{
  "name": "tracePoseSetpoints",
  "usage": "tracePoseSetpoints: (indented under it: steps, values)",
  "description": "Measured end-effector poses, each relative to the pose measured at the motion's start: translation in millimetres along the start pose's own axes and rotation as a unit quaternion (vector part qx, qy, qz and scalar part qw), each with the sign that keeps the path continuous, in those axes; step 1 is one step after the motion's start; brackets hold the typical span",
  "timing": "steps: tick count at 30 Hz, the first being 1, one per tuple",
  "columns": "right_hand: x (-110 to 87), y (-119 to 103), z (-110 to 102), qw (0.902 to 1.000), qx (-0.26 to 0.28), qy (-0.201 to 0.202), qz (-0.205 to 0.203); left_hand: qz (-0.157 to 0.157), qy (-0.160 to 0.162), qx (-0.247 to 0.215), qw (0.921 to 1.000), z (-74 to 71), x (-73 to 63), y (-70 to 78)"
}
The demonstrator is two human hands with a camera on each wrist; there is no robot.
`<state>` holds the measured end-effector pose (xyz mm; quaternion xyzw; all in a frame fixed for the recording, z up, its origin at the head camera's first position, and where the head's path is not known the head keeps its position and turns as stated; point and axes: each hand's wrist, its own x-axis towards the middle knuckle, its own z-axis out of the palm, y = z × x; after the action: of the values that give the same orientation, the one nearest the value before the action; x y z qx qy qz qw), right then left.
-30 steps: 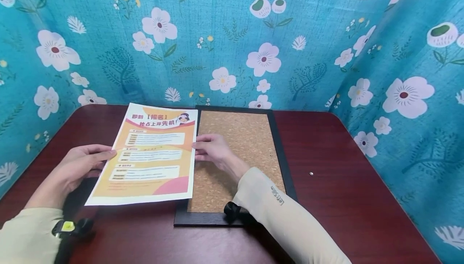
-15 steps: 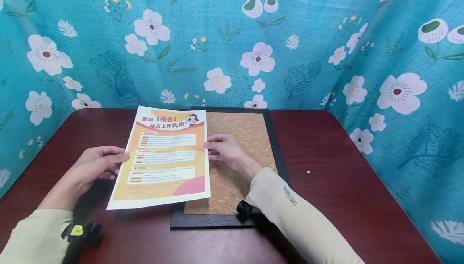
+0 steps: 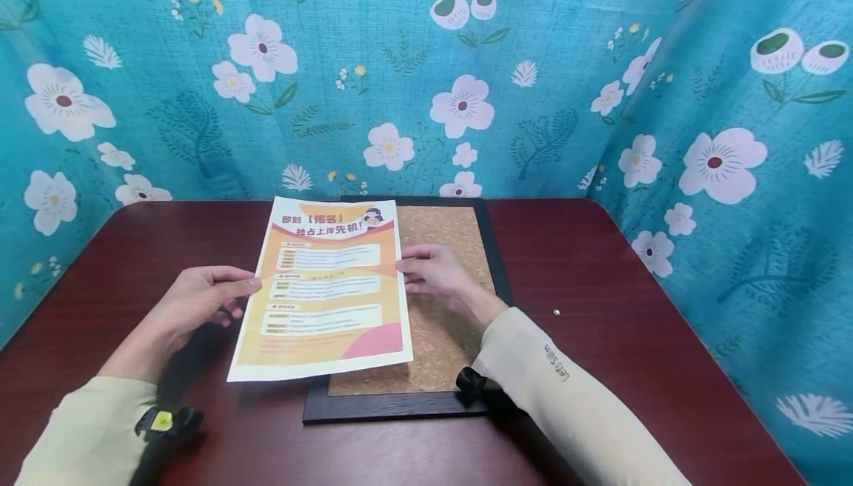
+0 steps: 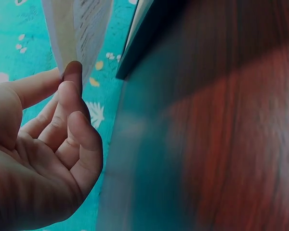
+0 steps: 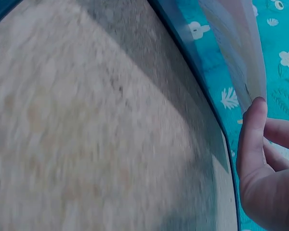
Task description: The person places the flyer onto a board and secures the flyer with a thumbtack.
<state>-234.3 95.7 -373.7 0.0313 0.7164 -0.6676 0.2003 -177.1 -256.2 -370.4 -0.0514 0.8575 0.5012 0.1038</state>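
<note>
A printed poster sheet (image 3: 326, 286) in orange, yellow and white is held up by both hands, one at each long side. My left hand (image 3: 206, 297) pinches its left edge between thumb and fingers; the left wrist view shows the paper (image 4: 77, 38) gripped at the fingertips. On the other side my right hand (image 3: 433, 273) pinches the right edge, and the right wrist view shows that thumb (image 5: 254, 120) against the sheet. Below and behind the poster lies a cork board (image 3: 453, 338) with a black frame. The sheet covers much of the board's left part.
The dark red wooden table (image 3: 573, 404) carries the board. One small shiny pin-like object (image 3: 556, 313) lies to the right of the board. A blue flowered curtain (image 3: 400, 64) hangs along the back and sides.
Both hands have carried the poster to the right, so it overlaps more of the cork board. The head view has also shifted slightly. Both hands keep their pinch.
</note>
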Motion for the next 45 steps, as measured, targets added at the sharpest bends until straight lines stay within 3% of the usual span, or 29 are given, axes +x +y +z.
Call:
tracePoseSetpoints:
  steps: [7,21,34,45]
  values:
    - [-4.8,3,-21,0.9999,-0.001,0.01,-0.002,-0.008,-0.015,0.004,0.9998,17.0,7.3,12.5]
    - [-15.4,10,-58,0.9983,-0.032,0.048,0.004,0.004,-0.045,0.003,0.999,47.8,18.3,29.4]
    - [-24.9,13,-83,0.9969,-0.044,0.065,0.009,0.004,-0.059,0.001,0.9983,72.8,27.1,47.1]
    - [-34.7,15,-101,0.9963,-0.053,0.067,0.007,0.008,-0.064,0.028,0.9975,89.3,31.9,56.3]
